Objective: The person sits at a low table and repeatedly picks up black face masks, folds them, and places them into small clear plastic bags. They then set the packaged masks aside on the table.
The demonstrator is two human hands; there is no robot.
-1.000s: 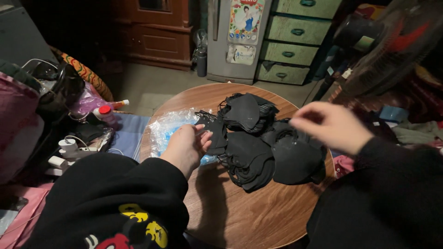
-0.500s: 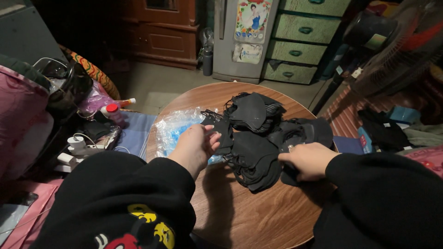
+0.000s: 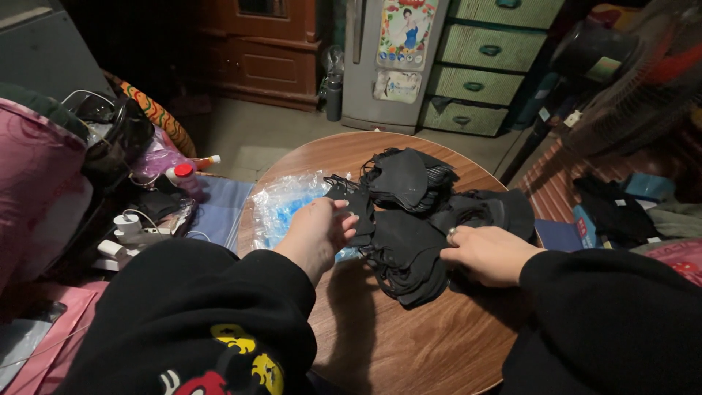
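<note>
Several stacks of black face masks lie on a round wooden table. My left hand rests at the left side of the pile, fingers pinching the edge of a black mask beside a clear plastic bag. My right hand lies flat on the right side of the pile, fingers closed over the masks, a ring on one finger. Both arms wear black sleeves.
A green drawer cabinet and a grey cabinet with a poster stand behind the table. A fan is at the upper right. Left of the table are a red-capped bottle, chargers and pink fabric.
My right hand came down from the air onto the right side of the mask pile. My left hand stayed at the pile's left edge.
</note>
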